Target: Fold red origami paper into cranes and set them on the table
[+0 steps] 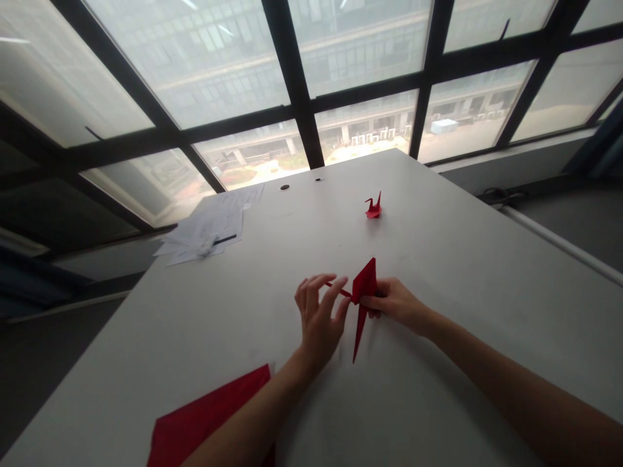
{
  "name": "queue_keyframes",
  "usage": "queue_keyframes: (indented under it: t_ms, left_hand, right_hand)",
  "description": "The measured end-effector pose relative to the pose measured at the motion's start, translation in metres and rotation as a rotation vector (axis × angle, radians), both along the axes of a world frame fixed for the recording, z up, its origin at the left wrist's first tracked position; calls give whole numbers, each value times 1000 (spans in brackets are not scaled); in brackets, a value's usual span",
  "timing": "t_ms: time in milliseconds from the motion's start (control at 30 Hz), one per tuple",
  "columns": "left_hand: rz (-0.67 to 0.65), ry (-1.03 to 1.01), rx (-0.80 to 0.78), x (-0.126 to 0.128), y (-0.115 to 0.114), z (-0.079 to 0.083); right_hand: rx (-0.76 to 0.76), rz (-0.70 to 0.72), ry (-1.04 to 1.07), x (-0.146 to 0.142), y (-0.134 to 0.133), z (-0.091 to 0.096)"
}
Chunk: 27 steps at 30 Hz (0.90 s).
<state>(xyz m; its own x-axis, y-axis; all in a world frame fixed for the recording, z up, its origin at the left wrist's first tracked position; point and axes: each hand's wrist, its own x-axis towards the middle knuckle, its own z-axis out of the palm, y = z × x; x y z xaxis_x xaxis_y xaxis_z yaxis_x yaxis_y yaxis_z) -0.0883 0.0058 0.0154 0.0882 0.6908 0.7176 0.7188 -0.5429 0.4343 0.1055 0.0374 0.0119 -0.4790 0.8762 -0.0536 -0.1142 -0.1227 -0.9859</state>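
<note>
A white surface [462, 256] runs away from the person toward a wall of windows. Nearest lies a sheet of red paper [189, 425], partly hidden beneath the left forearm [263, 408]. Beyond it, over the middle of the surface, is a folded red piece [365, 283], one narrow point aimed back at the person and another out to the left. The right hand [392, 300] has its grip pinching the body between thumb and fingers. The left hand [318, 321] curls around the leftward point; whether its grip presses on it, I cannot tell. Farther off stands a small red crane [374, 211]; well to its left, loose papers [209, 224] overlap near the edge. Dark-framed windows [360, 39] close the view.
</note>
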Motion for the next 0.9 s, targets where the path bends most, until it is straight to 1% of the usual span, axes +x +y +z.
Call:
queue_keyframes:
  t_ms: [33,67,100,167,200,233,300,367,467,633,767,833,900]
  left_hand:
    - [13,-105,-28,1,1,-2]
    - [-1,-232,-94,2,2,-4]
    - [-51,-363,-194,3,3,-6]
    - [-211,-596,-414,5,5,-8]
    - [-286,-689,-489,5,5,-8]
    - [-339,-763,-529,6,5,-7]
    - [-373,-848,-528,6,5,-5]
    - [-373,-830,-515,5,4,-3]
    - [-402,-682,-476,5,4,-3]
    - [-416,-496,-283,3,3,-3]
    - [-349,-305,-50,1,2,0]
    - [-364,-266,-12,1,3,1]
    - [-404,-254,-30,2,3,2]
  right_hand:
    - [-7,9,21,2,1,-1]
    - [-17,15,44,3,1,-2]
    - [-29,20,68,5,2,-3]
    - [-57,30,106,7,3,-5]
    - [-72,29,122,7,3,-6]
    - [-88,25,134,7,4,-6]
    - [-124,5,162,7,4,-7]
    - [-162,-12,199,7,4,-6]
    - [-225,16,230,8,2,-3]
    - [-324,138,241,7,-5,1]
    - [-386,112,310,3,-8,4]
    - [-420,91,337,1,-9,6]
    - [-433,88,354,0,-10,7]
